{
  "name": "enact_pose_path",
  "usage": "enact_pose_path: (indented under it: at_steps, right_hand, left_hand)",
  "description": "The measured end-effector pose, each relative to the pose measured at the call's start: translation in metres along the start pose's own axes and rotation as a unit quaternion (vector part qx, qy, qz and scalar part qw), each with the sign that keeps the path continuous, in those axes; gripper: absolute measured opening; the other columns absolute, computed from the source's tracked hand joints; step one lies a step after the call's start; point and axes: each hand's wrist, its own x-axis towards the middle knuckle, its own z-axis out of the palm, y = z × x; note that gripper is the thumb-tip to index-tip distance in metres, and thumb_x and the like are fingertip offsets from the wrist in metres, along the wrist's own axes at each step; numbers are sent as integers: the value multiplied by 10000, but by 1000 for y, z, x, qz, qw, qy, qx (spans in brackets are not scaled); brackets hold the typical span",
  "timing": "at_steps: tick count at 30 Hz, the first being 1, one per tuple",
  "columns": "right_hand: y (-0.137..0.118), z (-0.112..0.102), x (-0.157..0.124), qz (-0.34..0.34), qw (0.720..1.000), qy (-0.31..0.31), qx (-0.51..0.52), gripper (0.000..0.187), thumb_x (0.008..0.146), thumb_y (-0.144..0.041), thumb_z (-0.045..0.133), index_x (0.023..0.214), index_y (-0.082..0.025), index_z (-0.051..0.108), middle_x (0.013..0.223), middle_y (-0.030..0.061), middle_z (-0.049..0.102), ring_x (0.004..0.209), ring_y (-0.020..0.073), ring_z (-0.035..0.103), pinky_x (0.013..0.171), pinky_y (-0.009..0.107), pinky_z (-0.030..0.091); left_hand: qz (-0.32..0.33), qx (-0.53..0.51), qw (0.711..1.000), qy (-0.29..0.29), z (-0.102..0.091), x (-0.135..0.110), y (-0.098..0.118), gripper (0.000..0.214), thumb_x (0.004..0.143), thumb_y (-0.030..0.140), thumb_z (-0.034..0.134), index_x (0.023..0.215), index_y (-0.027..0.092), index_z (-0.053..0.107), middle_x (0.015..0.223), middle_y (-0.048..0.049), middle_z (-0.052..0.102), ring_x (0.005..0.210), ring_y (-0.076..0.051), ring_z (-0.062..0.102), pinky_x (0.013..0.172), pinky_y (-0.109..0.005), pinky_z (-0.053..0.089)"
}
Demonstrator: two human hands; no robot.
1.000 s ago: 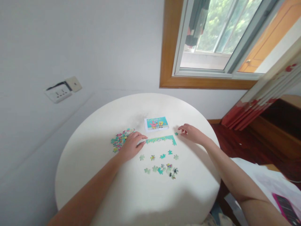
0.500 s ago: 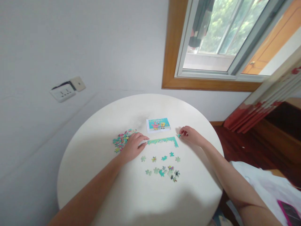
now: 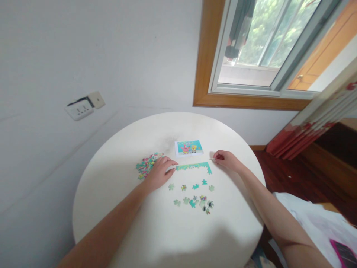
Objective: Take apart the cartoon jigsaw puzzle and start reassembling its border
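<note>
On the round white table [image 3: 156, 227] lies a joined green strip of puzzle border [image 3: 194, 166]. My left hand [image 3: 160, 172] rests flat on the table at the strip's left end, fingers spread, beside a heap of loose pieces [image 3: 146, 165]. My right hand [image 3: 226, 160] sits at the strip's right end, fingers pinched on a small puzzle piece [image 3: 212, 159]. Several loose pieces [image 3: 195, 194] lie scattered in front of the strip. A small picture card [image 3: 189, 147] lies behind it.
The table stands against a white wall with a socket [image 3: 79, 109]. A wood-framed window [image 3: 251, 100] is at the upper right, a red and white curtain [image 3: 315, 123] beside it. Dark wooden floor [image 3: 281, 167] lies to the right.
My right hand has closed its fingers on the small piece by the strip's right end and lifted it slightly. The left hand has stayed put; the view shifted a little.
</note>
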Motion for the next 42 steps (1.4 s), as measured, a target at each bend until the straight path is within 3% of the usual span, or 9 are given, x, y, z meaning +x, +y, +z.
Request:
enact_pose_path:
  at_steps: [5, 14, 21, 32, 37, 42]
  right_hand:
    - [3, 1, 3, 4, 999, 4, -34, 208, 769, -301, 530, 808, -152, 669, 692, 14, 639, 637, 137, 543, 609, 245, 404]
    - [-1, 0, -2, -63, 989, 18, -136, 244, 798, -210, 580, 986, -158, 725, 869, 59, 593, 675, 126, 551, 712, 250, 444]
    - [2, 5, -1, -107, 972, 7, -211, 255, 883, -174, 485, 956, -168, 730, 902, 77, 602, 781, 150, 579, 758, 246, 432]
    - [-13, 4, -1, -98, 988, 47, -113, 277, 913, -283, 445, 901, -148, 686, 865, 65, 623, 739, 137, 556, 690, 233, 433]
    - [-51, 31, 1, -156, 983, -39, -89, 220, 895, -262, 503, 830, -159, 685, 839, 59, 635, 780, 139, 574, 712, 221, 439]
    - [-84, 73, 8, -166, 970, -88, -156, 183, 868, -250, 560, 793, -174, 708, 791, 38, 624, 757, 132, 572, 733, 228, 423]
  left_hand:
    - [-1, -1, 1000, 8, 0, 0, 1, 205, 880, 236, 512, 1048, 227, 629, 998, -56, 589, 985, -221, 524, 913, -383, 411]
    - [-1, 4, 1000, 0, 0, 0, 0, 208, 879, 214, 513, 1050, 211, 631, 992, -61, 590, 979, -221, 521, 907, -382, 403]
    - [-3, 0, 1000, 1, -1, 0, 1, 204, 884, 239, 510, 1048, 221, 631, 990, -61, 589, 977, -222, 523, 905, -380, 410]
    - [-1, -3, 1000, 4, 1, 0, -2, 208, 880, 252, 512, 1047, 229, 633, 989, -58, 591, 974, -223, 527, 906, -384, 414]
    - [2, -8, 1000, 4, 0, 0, 1, 216, 884, 225, 504, 1057, 222, 634, 999, -58, 589, 988, -220, 520, 918, -383, 405]
    - [6, -11, 1000, 7, -1, -1, 2, 237, 894, 213, 483, 1067, 236, 643, 984, -54, 591, 983, -217, 519, 909, -376, 411]
